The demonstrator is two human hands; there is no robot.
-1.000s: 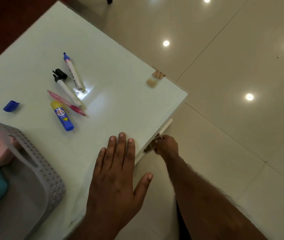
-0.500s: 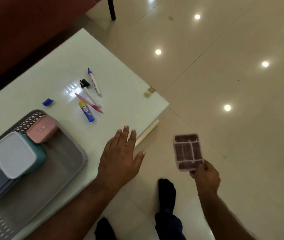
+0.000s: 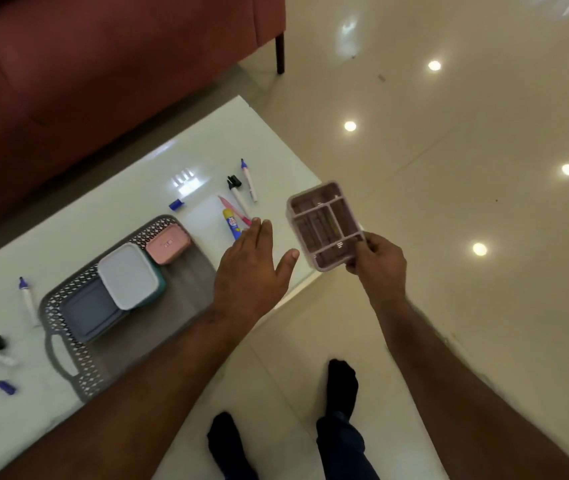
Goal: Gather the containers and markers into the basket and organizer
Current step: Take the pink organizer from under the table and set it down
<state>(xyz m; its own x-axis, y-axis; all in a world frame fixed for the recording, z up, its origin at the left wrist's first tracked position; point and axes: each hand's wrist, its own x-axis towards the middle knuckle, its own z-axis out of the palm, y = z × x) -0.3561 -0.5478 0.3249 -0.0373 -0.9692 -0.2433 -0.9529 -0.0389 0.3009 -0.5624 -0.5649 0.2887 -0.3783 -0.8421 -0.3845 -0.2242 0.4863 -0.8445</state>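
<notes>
step in hand: setting the organizer point(image 3: 324, 226) down on the table point(image 3: 113, 206); best landed flat on the bare patch near the right-hand markers, open side up, well inside the table edge so it cannot tip off
far-left markers: a white marker with a purple cap point(image 3: 27, 299) and other loose ones near the left edge, all apart from the basket
basket point(image 3: 61, 355): grey, perforated, on the table; holds a grey-blue lidded box point(image 3: 90, 311), a teal box with a pale lid point(image 3: 127, 275) on top of it, and a pink box point(image 3: 168, 244) at its far end
right-hand markers: two white markers point(image 3: 239, 199), a pink pen point(image 3: 234, 211) and a yellow and blue tube point(image 3: 231, 223) lie close together
left hand point(image 3: 253, 271): fingers straight, thumb spread, holds nothing, over the table edge
organizer: pink, compartmented, held tilted in the air; contents too blurred to tell
right hand point(image 3: 380, 263): pinches the organizer's near corner
</notes>
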